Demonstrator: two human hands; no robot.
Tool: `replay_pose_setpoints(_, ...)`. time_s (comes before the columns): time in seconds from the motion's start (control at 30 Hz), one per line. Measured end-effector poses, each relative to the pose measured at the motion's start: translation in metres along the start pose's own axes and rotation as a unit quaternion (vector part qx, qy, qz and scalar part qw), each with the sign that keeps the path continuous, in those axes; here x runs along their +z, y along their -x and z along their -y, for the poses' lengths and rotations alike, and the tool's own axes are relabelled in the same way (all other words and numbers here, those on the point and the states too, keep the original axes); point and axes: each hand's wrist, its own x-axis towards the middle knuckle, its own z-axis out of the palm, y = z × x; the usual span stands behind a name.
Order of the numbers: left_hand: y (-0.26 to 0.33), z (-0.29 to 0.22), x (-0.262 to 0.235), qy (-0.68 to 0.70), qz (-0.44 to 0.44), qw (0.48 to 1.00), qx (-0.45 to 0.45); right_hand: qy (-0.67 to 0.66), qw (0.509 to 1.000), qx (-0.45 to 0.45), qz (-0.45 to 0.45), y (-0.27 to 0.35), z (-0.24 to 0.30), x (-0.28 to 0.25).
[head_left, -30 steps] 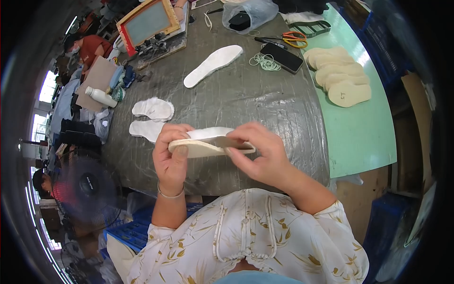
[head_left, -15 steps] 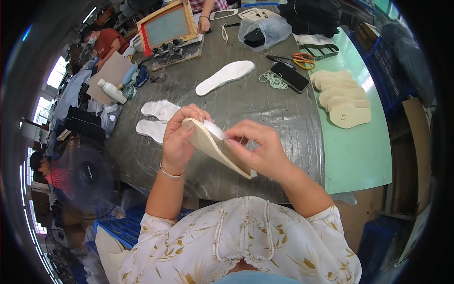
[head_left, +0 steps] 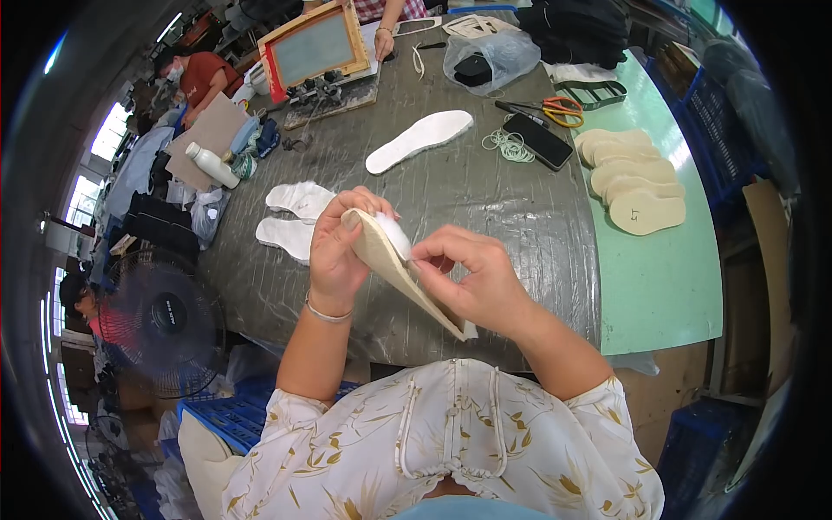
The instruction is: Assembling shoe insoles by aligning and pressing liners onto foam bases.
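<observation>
In front of my chest a beige insole (head_left: 387, 267) is held tilted, its upper end raised and its lower end toward me. My left hand (head_left: 338, 260) grips the upper end, thumb on the beige face and fingers behind. White fluffy lining (head_left: 393, 236) shows along its far side. My right hand (head_left: 472, 270) pinches at the edge of this insole with thumb and forefinger; what exactly lies between the fingertips is too small to tell. Beyond my hands a white insole (head_left: 420, 141) lies flat, and two fluffy white insoles (head_left: 284, 237) rest on the left, partly behind my left hand.
At the right, several beige insoles (head_left: 646, 213) overlap on a green board (head_left: 659, 295). A phone (head_left: 539, 143), rubber bands (head_left: 510, 146) and orange-handled scissors (head_left: 563, 110) lie nearby. A wood-framed screen (head_left: 314, 52) stands far left, near another person's hand (head_left: 384, 43). A fan (head_left: 165, 316) is at left.
The whole view has shifted slightly. My left hand has tilted the insole a little, showing more white lining; my right fingers still pinch at its edge.
</observation>
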Motion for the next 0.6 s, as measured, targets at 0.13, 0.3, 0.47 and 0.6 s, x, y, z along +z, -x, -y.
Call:
replay_pose_setpoints(0.13, 0.001, 0.000, 0.002, -0.021, -0.029, 0.999, -0.014, 0.006, 1.000, -0.009, 0.003, -0.001, -0.001, 0.004)
replay_pose_setpoints(0.3, -0.001, 0.003, 0.001, 0.023, -0.015, 1.000, 0.003, 0.004, 1.000, -0.015, 0.004, -0.001, 0.001, 0.005)
replay_pose_setpoints(0.47, -0.002, 0.008, -0.003, 0.017, -0.023, 1.000, 0.003, 0.010, 1.000, 0.007, 0.012, -0.002, 0.000, 0.006)
replay_pose_setpoints(0.6, -0.005, 0.012, -0.001, -0.005, -0.037, 0.999, 0.005, -0.006, 0.999, 0.023, 0.024, -0.001, -0.003, 0.003)
